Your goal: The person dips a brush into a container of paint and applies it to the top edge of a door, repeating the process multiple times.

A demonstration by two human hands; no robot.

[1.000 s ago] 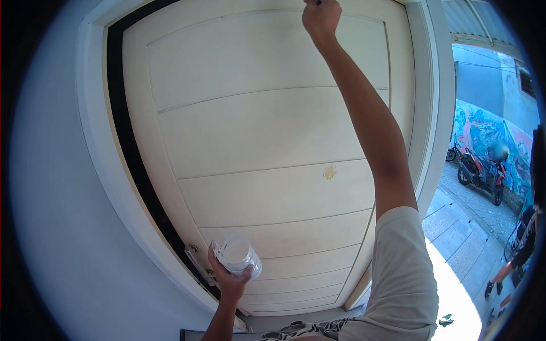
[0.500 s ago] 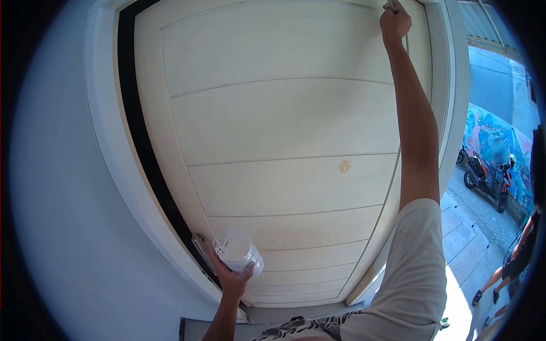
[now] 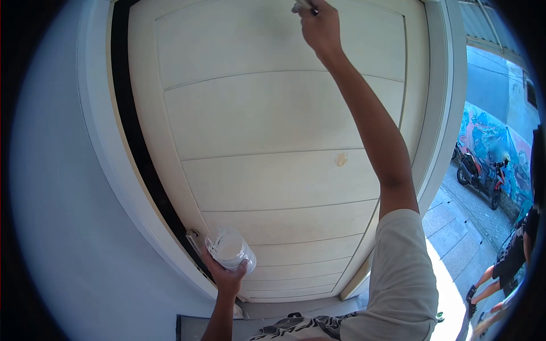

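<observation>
My left hand (image 3: 228, 278) is wrapped round a clear plastic tub (image 3: 245, 257) of white paint, tilted toward me, with white smears on its inner wall. The tub is held in front of the lower left of a cream panelled door (image 3: 267, 113), near the door handle (image 3: 195, 237). Raised high at the top of the view, my right hand (image 3: 321, 29) is closed round what looks like a paintbrush (image 3: 307, 5). Only a short piece of its handle shows; the bristle end is cut off or hidden. A tan patch (image 3: 341, 159) marks the door's middle right.
A white door frame (image 3: 446, 85) surrounds the door, with a pale wall (image 3: 51, 187) to the left. Outside on the right are a parked motorbike (image 3: 480, 176), a painted mural wall (image 3: 483, 131) and a person (image 3: 509, 261) standing on the paving.
My right hand has swept left along the top of the door with the paintbrush. My left hand and the tub have shifted only slightly in view. The person outside has moved a little.
</observation>
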